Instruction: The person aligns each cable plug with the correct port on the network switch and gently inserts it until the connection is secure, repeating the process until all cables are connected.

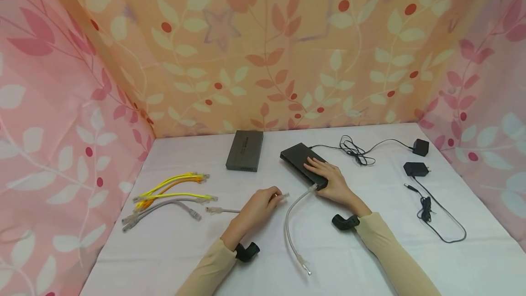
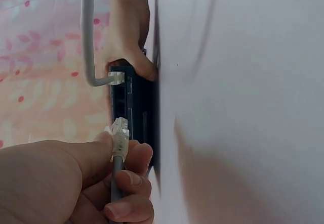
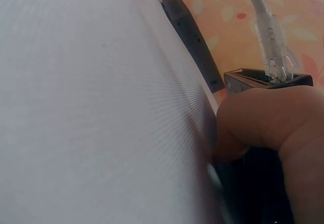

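Sleeves are cut off below. The left hand pinches a plug near the black box, the plug's cable partly hidden; the right hand grips that box, masking its right edge. A desk strip separates it from the grey box.

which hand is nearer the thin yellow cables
Left: the left hand is right of the yellow cables; the right hand is farther right, on a flat black box.

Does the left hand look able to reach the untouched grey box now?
Probably yes: only white cloth lies between the left hand and the grey box, though that hand pinches a cable plug.
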Available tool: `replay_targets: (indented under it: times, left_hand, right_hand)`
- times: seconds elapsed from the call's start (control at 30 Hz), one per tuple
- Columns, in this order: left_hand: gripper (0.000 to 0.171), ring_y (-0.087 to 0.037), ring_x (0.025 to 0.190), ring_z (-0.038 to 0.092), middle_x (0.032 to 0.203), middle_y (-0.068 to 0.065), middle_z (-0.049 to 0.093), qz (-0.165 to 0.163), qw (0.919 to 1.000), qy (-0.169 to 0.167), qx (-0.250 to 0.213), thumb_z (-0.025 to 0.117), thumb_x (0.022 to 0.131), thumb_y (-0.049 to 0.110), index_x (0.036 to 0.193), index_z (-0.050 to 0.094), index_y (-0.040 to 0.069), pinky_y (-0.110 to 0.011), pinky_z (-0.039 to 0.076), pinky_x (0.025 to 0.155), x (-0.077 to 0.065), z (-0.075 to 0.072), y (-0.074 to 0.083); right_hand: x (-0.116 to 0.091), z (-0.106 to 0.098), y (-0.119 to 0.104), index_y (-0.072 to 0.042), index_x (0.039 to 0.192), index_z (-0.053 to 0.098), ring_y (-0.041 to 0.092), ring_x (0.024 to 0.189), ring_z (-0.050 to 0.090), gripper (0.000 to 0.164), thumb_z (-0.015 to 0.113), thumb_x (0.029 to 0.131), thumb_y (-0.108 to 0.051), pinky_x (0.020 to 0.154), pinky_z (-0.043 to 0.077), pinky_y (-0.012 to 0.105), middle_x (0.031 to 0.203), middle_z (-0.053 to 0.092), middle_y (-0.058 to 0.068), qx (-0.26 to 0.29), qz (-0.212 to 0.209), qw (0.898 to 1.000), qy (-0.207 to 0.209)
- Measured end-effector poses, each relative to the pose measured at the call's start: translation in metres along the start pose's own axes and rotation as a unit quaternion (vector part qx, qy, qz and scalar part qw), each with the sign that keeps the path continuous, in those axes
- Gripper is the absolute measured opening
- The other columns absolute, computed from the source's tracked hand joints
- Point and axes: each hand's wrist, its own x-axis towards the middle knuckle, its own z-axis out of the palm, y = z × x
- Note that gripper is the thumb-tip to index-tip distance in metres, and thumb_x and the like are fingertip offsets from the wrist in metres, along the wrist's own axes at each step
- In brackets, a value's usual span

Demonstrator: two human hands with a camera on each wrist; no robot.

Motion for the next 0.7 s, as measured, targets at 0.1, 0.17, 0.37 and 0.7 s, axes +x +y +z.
replay_targets:
  times: [0.1, 0.17, 0.37, 0.7]
  left_hand:
    - [0.017, -0.003, 0.058, 0.046, 0.068, 0.002, 0.059, 0.003, 1.0000, 0.004, -0.008, 0.053, 0.095, 0.023, 0.098, 0.064, 0.010, -0.018, 0.040, 0.054, 0.004, 0.002, 0.002]
    - [0.017, -0.003, 0.057, 0.045, 0.067, 0.001, 0.059, 0.002, 0.9999, 0.004, -0.016, 0.053, 0.095, 0.023, 0.098, 0.064, 0.010, -0.018, 0.039, 0.053, 0.007, 0.004, 0.004]
    - [0.018, -0.003, 0.056, 0.045, 0.066, 0.004, 0.057, 0.003, 0.9997, 0.009, -0.021, 0.052, 0.095, 0.023, 0.098, 0.064, 0.010, -0.018, 0.038, 0.051, 0.018, 0.009, 0.008]
    - [0.018, -0.002, 0.051, 0.045, 0.062, 0.002, 0.058, 0.003, 0.9990, 0.021, -0.040, 0.052, 0.095, 0.022, 0.098, 0.064, 0.009, -0.017, 0.038, 0.048, 0.033, 0.018, 0.015]
  right_hand:
    - [0.000, 0.000, 0.000, -0.021, 0.137, 0.048, 0.030, 0.135, 0.031, 0.086, 0.073, 0.057, -0.002, 0.100, 0.021, 0.053, 0.147, 0.037, 0.003, -0.001, 0.003, 1.000, 0.001]
    - [0.000, 0.000, 0.000, -0.021, 0.137, 0.048, 0.030, 0.135, 0.031, 0.086, 0.073, 0.057, -0.002, 0.099, 0.021, 0.053, 0.147, 0.037, 0.003, 0.000, 0.004, 1.000, 0.001]
    - [-0.001, 0.001, 0.000, -0.022, 0.136, 0.048, 0.029, 0.135, 0.032, 0.086, 0.074, 0.057, -0.002, 0.098, 0.022, 0.053, 0.146, 0.038, 0.004, -0.003, 0.000, 1.000, 0.004]
    - [0.000, -0.001, -0.002, -0.022, 0.137, 0.047, 0.030, 0.135, 0.031, 0.087, 0.073, 0.057, -0.001, 0.100, 0.021, 0.055, 0.146, 0.038, 0.005, -0.005, 0.005, 1.000, -0.002]
